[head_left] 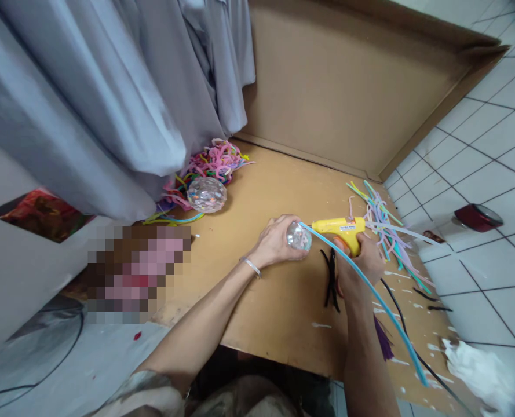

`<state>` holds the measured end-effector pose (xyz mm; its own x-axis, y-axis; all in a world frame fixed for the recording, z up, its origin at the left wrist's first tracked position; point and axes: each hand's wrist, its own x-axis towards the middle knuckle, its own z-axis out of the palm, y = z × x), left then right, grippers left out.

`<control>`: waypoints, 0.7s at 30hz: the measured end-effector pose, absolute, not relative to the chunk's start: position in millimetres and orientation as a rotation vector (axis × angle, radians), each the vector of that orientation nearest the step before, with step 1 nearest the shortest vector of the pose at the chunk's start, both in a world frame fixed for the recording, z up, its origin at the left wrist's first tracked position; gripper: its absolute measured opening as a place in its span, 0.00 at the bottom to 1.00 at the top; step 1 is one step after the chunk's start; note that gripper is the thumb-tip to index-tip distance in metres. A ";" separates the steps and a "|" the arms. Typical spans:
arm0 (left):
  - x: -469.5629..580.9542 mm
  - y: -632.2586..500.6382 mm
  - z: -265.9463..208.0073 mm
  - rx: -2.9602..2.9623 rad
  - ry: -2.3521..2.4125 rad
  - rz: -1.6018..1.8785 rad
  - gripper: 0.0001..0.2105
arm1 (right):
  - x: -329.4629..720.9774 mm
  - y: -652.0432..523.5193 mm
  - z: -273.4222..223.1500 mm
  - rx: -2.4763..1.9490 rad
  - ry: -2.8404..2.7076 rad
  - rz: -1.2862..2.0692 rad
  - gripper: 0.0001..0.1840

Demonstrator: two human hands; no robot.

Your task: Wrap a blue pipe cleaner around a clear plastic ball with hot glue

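Observation:
My left hand (277, 238) is closed around a small clear round container (299, 238) with bits of colour inside. A long light-blue pipe cleaner (385, 304) runs from the container's upper edge and curves down to the right, passing in front of my right forearm. My right hand (367, 260) grips a yellow glue gun (336, 225) by its handle. The gun's nozzle points left and sits close to the container and the pipe cleaner's end; whether it touches them I cannot tell. A pale glue stick (407, 233) sticks out of the gun's back.
A larger clear faceted container (207, 195) stands beside a heap of pink and multicoloured pipe cleaners (220, 159). More pastel pipe cleaners (383, 217) lie at right, with black pieces (330, 281) nearer. A black cord (398, 313), glue smears and white tissue (478, 368) are along the right.

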<state>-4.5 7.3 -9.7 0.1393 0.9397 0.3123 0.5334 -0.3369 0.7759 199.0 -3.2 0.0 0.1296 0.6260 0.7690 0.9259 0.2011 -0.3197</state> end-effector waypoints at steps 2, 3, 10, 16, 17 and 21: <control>-4.9 7.3 -9.4 1.937 1.403 1.096 0.34 | 204.4 -0.1 -3.2 -1.504 -1.601 -0.439 0.23; -5.2 7.2 -8.9 1.939 1.401 1.094 0.34 | 207.6 1.6 -4.7 -1.498 -1.618 -0.448 0.23; -4.9 6.0 -6.2 1.936 1.404 1.081 0.34 | 212.8 4.7 -7.2 -1.469 -1.643 -0.482 0.23; -4.6 6.8 -9.1 1.945 1.397 1.098 0.35 | 197.6 1.0 -2.4 -1.558 -1.515 -0.340 0.25; -4.7 6.9 -9.3 1.944 1.401 1.098 0.35 | 196.7 0.6 -0.8 -1.591 -1.494 -0.281 0.25; -5.1 7.1 -8.9 1.935 1.411 1.089 0.35 | 198.5 -1.1 5.5 -1.683 -1.502 -0.037 0.24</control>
<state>-5.1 7.1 -8.9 0.1409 0.9409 0.3079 0.5364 -0.3339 0.7751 198.5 -1.1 5.5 0.2763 0.7983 0.5351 0.8235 0.0904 -0.5601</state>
